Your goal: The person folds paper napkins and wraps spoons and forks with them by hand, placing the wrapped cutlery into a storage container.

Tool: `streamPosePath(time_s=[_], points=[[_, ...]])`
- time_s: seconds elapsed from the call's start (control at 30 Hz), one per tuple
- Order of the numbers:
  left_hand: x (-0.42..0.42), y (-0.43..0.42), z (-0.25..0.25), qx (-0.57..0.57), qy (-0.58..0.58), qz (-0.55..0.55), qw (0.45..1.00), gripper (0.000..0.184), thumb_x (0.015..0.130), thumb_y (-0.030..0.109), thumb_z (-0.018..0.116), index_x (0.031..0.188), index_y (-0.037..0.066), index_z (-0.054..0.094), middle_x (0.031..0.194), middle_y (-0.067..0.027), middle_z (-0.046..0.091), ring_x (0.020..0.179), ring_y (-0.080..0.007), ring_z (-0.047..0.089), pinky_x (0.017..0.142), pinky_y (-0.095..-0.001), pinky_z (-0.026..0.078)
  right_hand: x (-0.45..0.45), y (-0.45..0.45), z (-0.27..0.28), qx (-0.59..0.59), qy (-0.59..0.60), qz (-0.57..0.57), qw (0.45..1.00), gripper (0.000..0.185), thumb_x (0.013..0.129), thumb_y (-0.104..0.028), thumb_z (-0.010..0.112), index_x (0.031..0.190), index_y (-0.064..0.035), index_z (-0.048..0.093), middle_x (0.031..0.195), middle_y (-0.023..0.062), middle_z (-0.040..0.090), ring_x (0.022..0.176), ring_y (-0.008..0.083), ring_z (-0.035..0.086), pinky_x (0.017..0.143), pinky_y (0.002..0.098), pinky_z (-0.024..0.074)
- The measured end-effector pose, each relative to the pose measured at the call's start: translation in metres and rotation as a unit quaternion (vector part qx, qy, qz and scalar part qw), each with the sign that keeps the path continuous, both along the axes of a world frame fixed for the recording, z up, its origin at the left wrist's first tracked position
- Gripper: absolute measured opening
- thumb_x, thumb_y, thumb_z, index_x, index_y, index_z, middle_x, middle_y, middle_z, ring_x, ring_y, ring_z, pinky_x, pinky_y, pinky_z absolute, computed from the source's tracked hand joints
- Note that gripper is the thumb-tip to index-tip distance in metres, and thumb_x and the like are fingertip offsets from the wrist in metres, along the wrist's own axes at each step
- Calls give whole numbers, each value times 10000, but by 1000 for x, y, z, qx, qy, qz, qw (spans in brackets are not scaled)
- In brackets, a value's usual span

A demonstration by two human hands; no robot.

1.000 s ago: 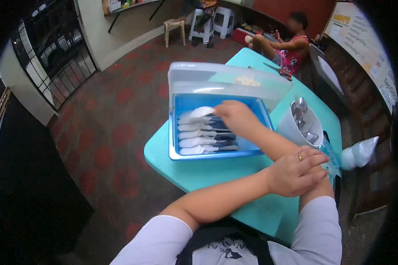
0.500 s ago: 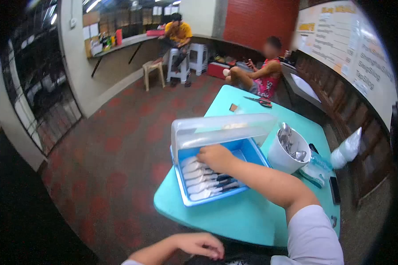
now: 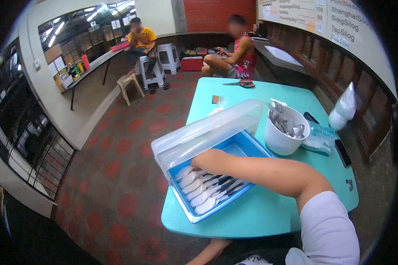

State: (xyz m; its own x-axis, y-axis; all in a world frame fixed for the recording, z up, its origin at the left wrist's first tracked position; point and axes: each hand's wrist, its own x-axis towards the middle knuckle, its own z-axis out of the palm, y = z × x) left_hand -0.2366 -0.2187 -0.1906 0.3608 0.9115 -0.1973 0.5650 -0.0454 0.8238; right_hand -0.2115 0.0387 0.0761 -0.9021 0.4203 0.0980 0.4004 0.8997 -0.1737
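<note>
My right hand reaches down into a blue plastic box, at the far end of a row of utensils with white wrapping on one end and dark or metallic handles. Its fingers are hidden by the hand itself and the lid, so what they touch cannot be made out. A clear lid stands raised along the box's far side. Of my left arm, only a forearm shows below the table's near edge; the hand is out of sight. A white bucket full of metal spoons and forks stands right of the box.
On the turquoise table lie scissors, a teal-and-white plastic pack and a black phone. A bag of white cups stands at the right edge. Two people sit in the background, one on a white stool.
My left hand has dropped out of sight below the table edge. My right hand stays in the box, slightly lower. The view has swung right, and the box and lid look more tilted.
</note>
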Motion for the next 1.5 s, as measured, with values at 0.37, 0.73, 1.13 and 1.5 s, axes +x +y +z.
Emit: streamPosePath(time_s=[0.37, 0.73, 1.13, 1.5], points=[[-20, 9, 26, 33, 30, 94, 995, 387, 847, 188, 601, 1185, 4, 567, 1213, -252, 565, 1149, -397, 528, 945, -446, 433, -3, -13, 4, 73, 42, -47, 995, 158, 842, -189, 582, 819, -53, 659, 844, 178, 660, 821, 348, 651, 700, 458, 501], [-29, 44, 23, 88, 27, 126, 988, 374, 846, 172, 595, 1182, 8, 569, 1207, -253, 566, 1147, -399, 528, 946, -448, 431, 131, -111, 184, -381, 227, 213, 871, 153, 874, -270, 678, 940, -138, 719, 781, 30, 674, 607, 138, 556, 531, 268, 444], [0, 13, 0, 111, 56, 95, 988, 354, 859, 153, 567, 1191, 31, 582, 1201, -248, 574, 1156, -402, 519, 952, -446, 425, 204, -226, 221, -124, 54, 172, 976, 293, 864, -176, 660, 1131, -58, 639, 711, 66, 613, 595, 164, 591, 523, 316, 456], [27, 15, 14, 126, 89, 56, 986, 356, 864, 169, 563, 1192, 31, 581, 1206, -245, 573, 1159, -402, 518, 954, -448, 424, 104, -220, 215, -122, 261, 21, 957, 803, 856, -239, 636, 1487, -63, 171, 801, 226, 649, 743, 391, 642, 691, 451, 510]])
